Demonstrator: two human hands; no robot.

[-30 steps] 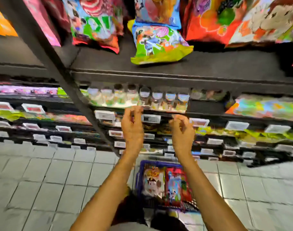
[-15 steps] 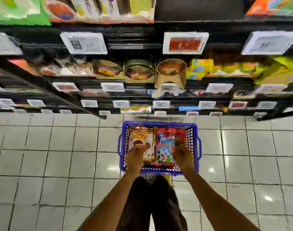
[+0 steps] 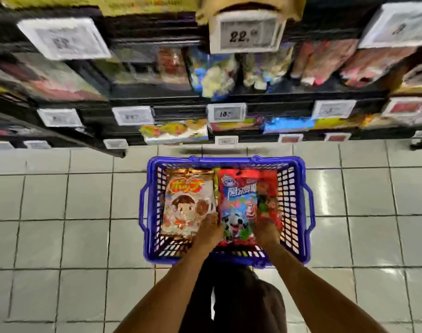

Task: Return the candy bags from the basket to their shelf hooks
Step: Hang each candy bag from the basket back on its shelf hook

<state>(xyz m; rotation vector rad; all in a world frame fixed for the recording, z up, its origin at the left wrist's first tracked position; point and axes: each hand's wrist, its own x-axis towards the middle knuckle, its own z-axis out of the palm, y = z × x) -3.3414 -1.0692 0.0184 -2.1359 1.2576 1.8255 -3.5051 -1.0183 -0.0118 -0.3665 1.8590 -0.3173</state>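
Note:
A blue plastic basket (image 3: pixel 298 203) stands on the tiled floor below the shelves. Inside lie a white and orange candy bag with a cartoon child (image 3: pixel 186 200) on the left and a red and blue candy bag (image 3: pixel 241 200) on the right. My left hand (image 3: pixel 208 233) grips the red and blue bag's near left corner, its fingers also touching the white bag's edge. My right hand (image 3: pixel 265 231) grips the same bag's near right corner. The fingertips are partly hidden under the bag.
Dark shelves (image 3: pixel 229 97) with white price tags (image 3: pixel 246 31) and packed sweets rise just behind the basket. Light grey floor tiles (image 3: pixel 73 212) spread to either side. My dark trouser legs (image 3: pixel 234 299) stand right in front of the basket.
My hands came down from the shelf level into the basket and closed on the red and blue bag's near corners. The view tilted down and moved closer to the basket.

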